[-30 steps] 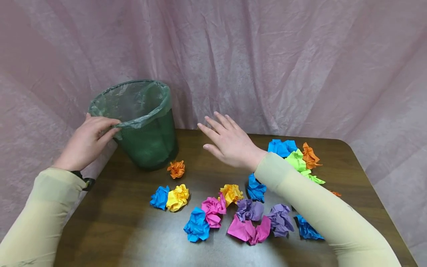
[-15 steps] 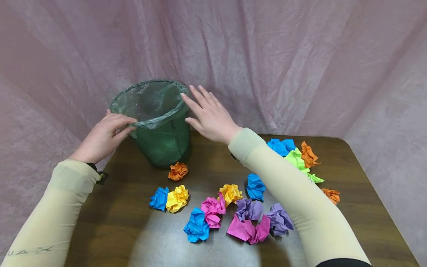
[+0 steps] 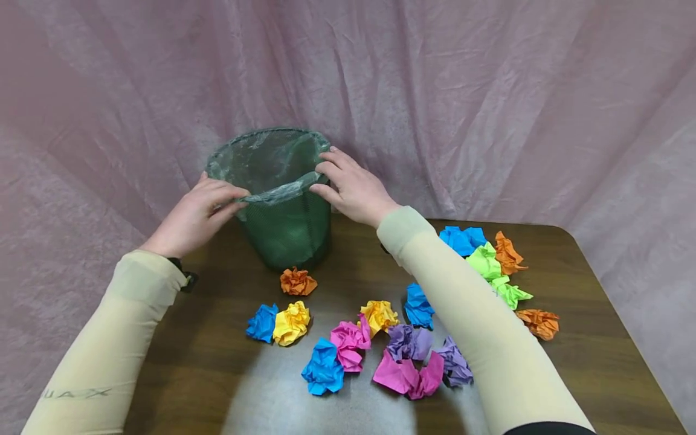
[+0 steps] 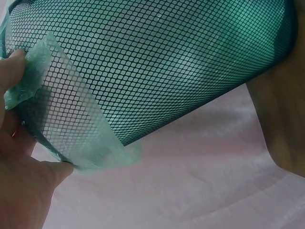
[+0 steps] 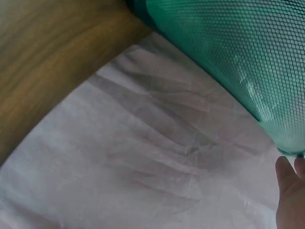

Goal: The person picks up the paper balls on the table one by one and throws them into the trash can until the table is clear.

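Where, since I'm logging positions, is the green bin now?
In the head view, the green bin is left of centre, between the left hand and right hand, behind a crumpled orange paper.

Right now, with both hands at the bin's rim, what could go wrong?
1. Bag damage: the left hand holds the bin at the rim, where the thin bag folds over. A hard pull might tear it or slip it off.
2. Collision: the orange paper ball lies close in front of the bin's base, so sliding the bin nearer could bump it.
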Available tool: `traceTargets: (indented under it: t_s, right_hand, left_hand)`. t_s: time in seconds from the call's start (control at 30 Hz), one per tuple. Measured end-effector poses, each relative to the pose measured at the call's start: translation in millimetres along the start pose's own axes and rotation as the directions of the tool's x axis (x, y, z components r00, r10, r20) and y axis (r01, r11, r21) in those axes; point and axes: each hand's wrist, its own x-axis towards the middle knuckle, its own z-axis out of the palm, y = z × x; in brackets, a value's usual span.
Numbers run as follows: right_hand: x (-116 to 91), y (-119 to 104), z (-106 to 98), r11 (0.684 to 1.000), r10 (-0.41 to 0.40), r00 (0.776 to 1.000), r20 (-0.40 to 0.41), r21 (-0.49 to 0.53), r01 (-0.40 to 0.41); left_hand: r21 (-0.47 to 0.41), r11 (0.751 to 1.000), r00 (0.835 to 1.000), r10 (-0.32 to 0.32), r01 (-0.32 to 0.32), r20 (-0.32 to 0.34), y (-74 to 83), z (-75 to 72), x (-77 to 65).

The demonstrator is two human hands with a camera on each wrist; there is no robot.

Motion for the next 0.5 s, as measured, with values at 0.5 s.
traceTargets:
  t_s: [0.5]
  right_hand:
    - [-12.3,10.6,-7.2,0.998,-0.039,0.995,-0.091,0.047,0.044]
  left_hand:
    - [0.01,1.0,1.0,-0.002,0.002,0.026,9.9,8.6,11.2]
